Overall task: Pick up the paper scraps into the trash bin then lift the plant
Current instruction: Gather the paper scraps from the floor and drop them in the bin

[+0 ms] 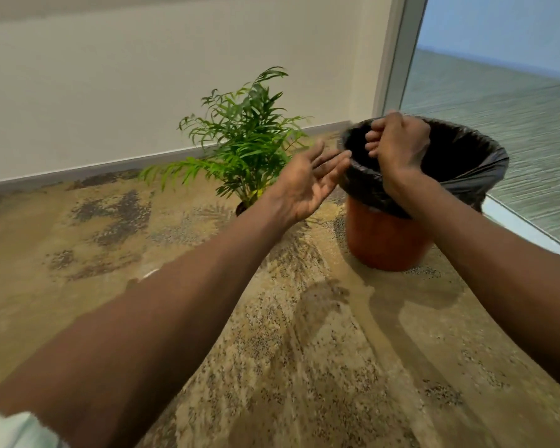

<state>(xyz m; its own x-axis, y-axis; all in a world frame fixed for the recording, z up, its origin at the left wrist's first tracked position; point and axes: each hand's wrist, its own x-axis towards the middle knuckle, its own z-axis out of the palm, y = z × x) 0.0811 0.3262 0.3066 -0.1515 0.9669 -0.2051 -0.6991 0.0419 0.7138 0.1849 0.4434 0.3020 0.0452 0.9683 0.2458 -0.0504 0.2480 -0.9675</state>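
An orange trash bin (382, 240) lined with a black bag (466, 153) stands on the floor at the right. My right hand (398, 140) hovers over its mouth with the fingers curled downward; its back faces me, so anything inside the hand is hidden. My left hand (304, 185) is open, palm up, fingertips just short of the bin's near-left rim, and holds nothing. The green leafy plant (246, 137) stands left of the bin, its dark pot (240, 209) mostly hidden behind my left wrist. A small white sliver, possibly a paper scrap (151, 272), lies on the floor beside my left forearm.
The floor is mottled tan and brown carpet (320, 367). A white wall with a grey baseboard (78, 171) runs behind the plant. A frosted glass panel (514, 140) in a pale frame closes off the right side, close behind the bin.
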